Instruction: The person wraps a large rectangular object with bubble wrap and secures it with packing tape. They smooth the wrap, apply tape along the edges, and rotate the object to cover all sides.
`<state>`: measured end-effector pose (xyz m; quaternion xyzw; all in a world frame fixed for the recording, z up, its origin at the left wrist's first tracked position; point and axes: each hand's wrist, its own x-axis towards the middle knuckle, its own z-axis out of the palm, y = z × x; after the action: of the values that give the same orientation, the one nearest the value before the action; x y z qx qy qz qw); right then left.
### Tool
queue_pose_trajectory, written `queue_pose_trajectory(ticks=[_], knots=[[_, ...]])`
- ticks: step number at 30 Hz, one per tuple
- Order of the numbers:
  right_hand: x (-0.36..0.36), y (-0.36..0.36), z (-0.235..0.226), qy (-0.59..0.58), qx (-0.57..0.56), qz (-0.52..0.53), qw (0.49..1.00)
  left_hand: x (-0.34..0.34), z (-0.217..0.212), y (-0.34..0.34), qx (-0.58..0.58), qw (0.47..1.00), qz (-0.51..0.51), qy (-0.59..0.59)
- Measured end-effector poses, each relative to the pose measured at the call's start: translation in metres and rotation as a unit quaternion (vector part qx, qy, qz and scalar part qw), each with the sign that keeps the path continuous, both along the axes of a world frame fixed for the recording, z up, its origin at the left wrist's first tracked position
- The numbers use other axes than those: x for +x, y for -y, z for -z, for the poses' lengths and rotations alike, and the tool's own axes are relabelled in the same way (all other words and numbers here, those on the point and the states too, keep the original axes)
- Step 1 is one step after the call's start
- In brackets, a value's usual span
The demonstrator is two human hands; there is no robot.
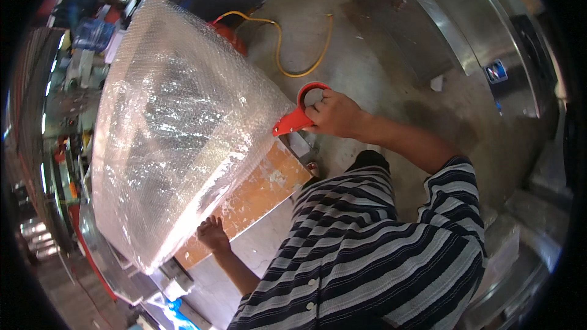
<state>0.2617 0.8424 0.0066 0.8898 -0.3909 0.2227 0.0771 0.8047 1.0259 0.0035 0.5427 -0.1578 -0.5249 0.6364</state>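
Left hand [212,233]: fingers half curled at the near edge of the wrap [177,116]; hold cannot be determined. Right hand [338,113]: closed on the red dispenser [293,123], tip at the wrap's right edge. Wrap covers part of the board [263,183]. Beyond: yellow hose [280,49] on floor [351,64].

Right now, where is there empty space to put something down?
The board, between the bubble wrap, left hand and tape gun; also the floor between the yellow hose and right hand. The wrap crowds the rest of the board.
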Motion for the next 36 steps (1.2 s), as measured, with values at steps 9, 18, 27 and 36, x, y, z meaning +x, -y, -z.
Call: queue_pose_trajectory(ticks=[9,18,27,36], knots=[[-0.028,0.042,0.003,0.025,0.051,-0.119,0.991,-0.268,-0.028,-0.038,0.131,0.99,0.02,0.049],[-0.065,0.11,0.0,0.011,0.065,-0.22,0.973,-0.392,-0.036,0.09,0.097,0.947,0.231,0.2],[-0.014,0.228,-0.015,-0.06,0.032,-0.476,0.877,-0.45,-0.048,0.155,0.146,0.853,0.33,0.377],[0.01,0.291,-0.03,-0.124,0.032,-0.519,0.845,-0.483,-0.027,0.209,0.187,0.93,0.043,0.314]])
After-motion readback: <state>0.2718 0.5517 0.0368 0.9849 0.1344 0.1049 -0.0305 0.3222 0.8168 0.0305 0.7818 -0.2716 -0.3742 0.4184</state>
